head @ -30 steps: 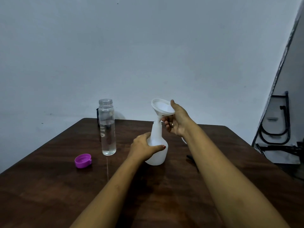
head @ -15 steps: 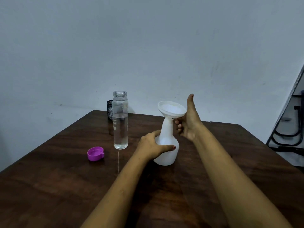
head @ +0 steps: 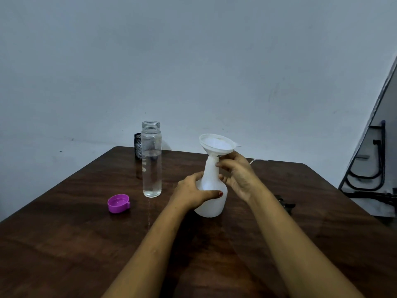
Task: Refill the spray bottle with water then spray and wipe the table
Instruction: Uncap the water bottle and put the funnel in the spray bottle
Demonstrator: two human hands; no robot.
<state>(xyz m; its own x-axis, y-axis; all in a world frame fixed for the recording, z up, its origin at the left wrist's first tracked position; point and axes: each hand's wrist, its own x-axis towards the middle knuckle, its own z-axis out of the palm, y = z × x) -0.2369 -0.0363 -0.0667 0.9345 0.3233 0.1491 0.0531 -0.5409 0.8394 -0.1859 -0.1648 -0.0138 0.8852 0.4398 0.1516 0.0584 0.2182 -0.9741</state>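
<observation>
Standing upright, white spray bottle carries a funnel.

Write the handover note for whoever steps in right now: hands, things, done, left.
Left hand: wrapped around the body of the white spray bottle, which stands upright on the table.
Right hand: fingertips at the bottle's neck, just under the white funnel seated in its mouth.
Clear water bottle: open, partly full, left of the spray bottle; its purple cap lies beside it.
Done: bottles opened, funnel placed.
Left: pour the water, refit the spray head, spray, wipe.
</observation>
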